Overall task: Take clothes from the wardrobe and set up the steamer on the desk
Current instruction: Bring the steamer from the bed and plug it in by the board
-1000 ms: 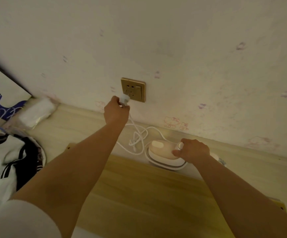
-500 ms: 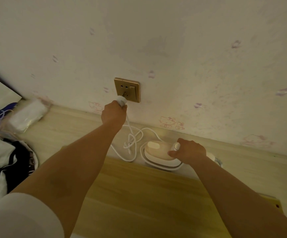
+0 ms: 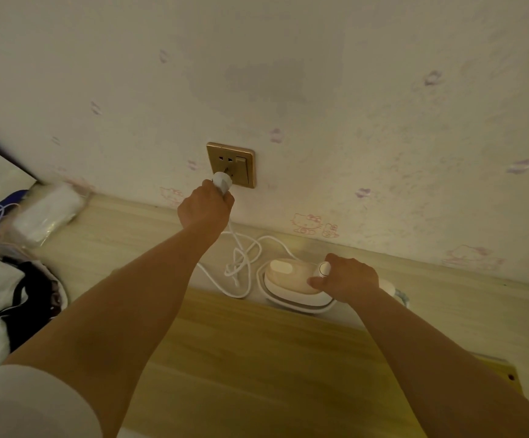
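- Left hand point(image 3: 205, 207) raised to the wall, fingers curled round a white plug point(image 3: 222, 181), gripping it.
- Plug tip just past the fingertips, pressed at the lower holes of a gold wall socket point(image 3: 231, 164); whether fully seated cannot be told.
- Small rocker switch on the socket plate, to the right of the plug holes.
- White cord point(image 3: 241, 260) dropping from under the left hand, looped and tangled on the desk point(image 3: 114, 235) below the wrist, then running right to the steamer.
- Handheld steamer point(image 3: 291, 281), white and peach, lying flat on the desk against the base of the wall, below and to the right of the socket.
- Right hand point(image 3: 347, 279) resting on the steamer's right end, fingers curled over it and holding it; thumb along its peach top, round white knob showing just above the knuckles.
- Darker wooden board point(image 3: 257, 358) lying on the desk nearer than both hands, between the forearms.
- Black and white clothes point(image 3: 7, 298) heaped at far left, well apart from the left fingers.
- Clear plastic packet point(image 3: 48, 213) beyond the clothes, near the wall.
- Wall point(image 3: 351, 90) pale, dotted with faint purple marks and pink cartoon cat drawings above the right hand.
- White sleeve point(image 3: 29, 403) at the lower left corner.
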